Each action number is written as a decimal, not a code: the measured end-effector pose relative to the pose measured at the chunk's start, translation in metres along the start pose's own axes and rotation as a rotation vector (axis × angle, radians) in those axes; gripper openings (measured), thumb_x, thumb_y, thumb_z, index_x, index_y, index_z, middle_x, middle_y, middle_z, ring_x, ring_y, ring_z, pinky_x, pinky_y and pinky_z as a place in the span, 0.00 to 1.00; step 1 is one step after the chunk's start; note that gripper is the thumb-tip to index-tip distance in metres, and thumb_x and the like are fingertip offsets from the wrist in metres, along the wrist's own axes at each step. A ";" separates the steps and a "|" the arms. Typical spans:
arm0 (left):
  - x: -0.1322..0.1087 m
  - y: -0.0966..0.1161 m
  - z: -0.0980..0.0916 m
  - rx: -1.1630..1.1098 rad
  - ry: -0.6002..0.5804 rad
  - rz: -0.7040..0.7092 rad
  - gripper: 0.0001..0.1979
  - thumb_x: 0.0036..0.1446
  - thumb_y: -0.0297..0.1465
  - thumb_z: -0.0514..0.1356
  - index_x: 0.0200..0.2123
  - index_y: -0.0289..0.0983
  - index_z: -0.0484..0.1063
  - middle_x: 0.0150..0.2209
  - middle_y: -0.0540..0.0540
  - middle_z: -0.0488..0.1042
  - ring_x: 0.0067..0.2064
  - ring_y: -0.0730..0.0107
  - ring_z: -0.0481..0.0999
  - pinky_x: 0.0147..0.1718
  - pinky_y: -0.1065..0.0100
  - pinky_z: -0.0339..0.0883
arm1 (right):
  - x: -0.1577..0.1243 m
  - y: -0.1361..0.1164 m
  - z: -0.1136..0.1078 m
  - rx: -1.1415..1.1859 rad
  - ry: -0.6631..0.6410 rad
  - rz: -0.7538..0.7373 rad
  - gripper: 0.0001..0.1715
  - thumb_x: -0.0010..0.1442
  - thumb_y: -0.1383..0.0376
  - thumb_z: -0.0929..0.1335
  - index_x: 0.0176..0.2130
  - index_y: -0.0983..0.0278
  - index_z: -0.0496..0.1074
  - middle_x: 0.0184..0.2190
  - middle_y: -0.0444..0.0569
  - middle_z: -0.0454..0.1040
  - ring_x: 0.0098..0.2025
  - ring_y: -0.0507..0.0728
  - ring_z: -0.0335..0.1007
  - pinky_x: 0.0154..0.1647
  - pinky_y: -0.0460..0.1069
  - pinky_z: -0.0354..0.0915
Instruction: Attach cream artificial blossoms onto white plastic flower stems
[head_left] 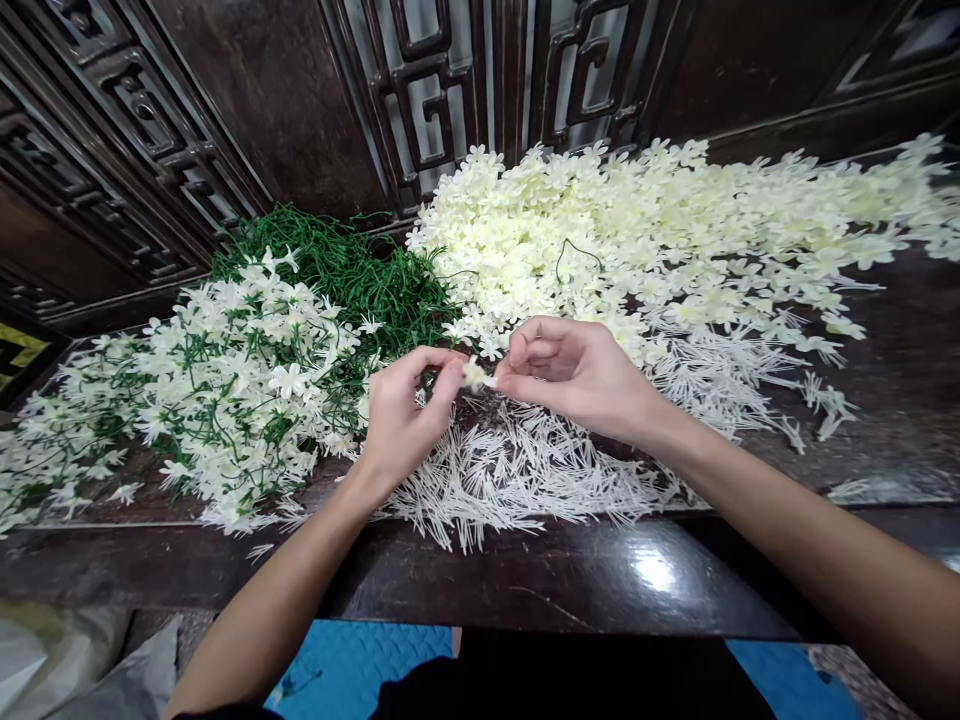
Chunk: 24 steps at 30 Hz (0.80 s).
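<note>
One dark surface [900, 400] — pale flowers [555, 215], latticed panels [416, 78]

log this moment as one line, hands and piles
left hand: pinching small flower | right hand: at flower's other side | below hands: thin white pieces | beyond: pale blossoms, green stems

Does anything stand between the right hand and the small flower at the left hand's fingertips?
Only a short white piece shows between the right hand and the small flower; whether it belongs to the flower, I cannot tell. Nothing else visible is in the way.
</note>
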<state>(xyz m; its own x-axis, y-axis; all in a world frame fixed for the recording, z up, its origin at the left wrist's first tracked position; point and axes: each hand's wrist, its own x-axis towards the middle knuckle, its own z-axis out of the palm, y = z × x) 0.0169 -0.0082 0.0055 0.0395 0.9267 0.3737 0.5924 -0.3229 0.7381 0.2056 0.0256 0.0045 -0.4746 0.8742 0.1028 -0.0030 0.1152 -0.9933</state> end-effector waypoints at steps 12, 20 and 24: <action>0.003 -0.002 -0.001 0.106 0.064 0.158 0.03 0.56 0.24 0.60 0.34 0.35 0.74 0.33 0.45 0.78 0.35 0.69 0.75 0.37 0.65 0.72 | 0.006 0.003 -0.006 -0.067 0.124 0.046 0.07 0.49 0.71 0.71 0.30 0.63 0.69 0.29 0.47 0.74 0.32 0.55 0.72 0.41 0.58 0.71; 0.005 -0.002 0.001 -0.320 -0.159 -0.082 0.08 0.55 0.26 0.61 0.40 0.36 0.76 0.39 0.44 0.80 0.39 0.68 0.79 0.39 0.65 0.76 | 0.004 0.006 -0.006 0.032 -0.105 -0.006 0.07 0.54 0.66 0.71 0.33 0.62 0.69 0.33 0.46 0.74 0.36 0.55 0.72 0.43 0.56 0.70; 0.004 -0.004 0.002 -0.325 -0.137 -0.074 0.06 0.54 0.26 0.63 0.36 0.38 0.77 0.36 0.45 0.80 0.36 0.69 0.78 0.37 0.67 0.75 | 0.005 0.005 -0.006 0.009 -0.112 -0.007 0.07 0.54 0.66 0.71 0.34 0.62 0.68 0.33 0.47 0.74 0.36 0.55 0.73 0.43 0.56 0.71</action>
<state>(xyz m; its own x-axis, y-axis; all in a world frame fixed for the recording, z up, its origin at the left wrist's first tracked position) 0.0162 -0.0028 0.0034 0.1264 0.9600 0.2497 0.3118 -0.2774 0.9087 0.2090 0.0332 0.0000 -0.5701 0.8150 0.1036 -0.0141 0.1163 -0.9931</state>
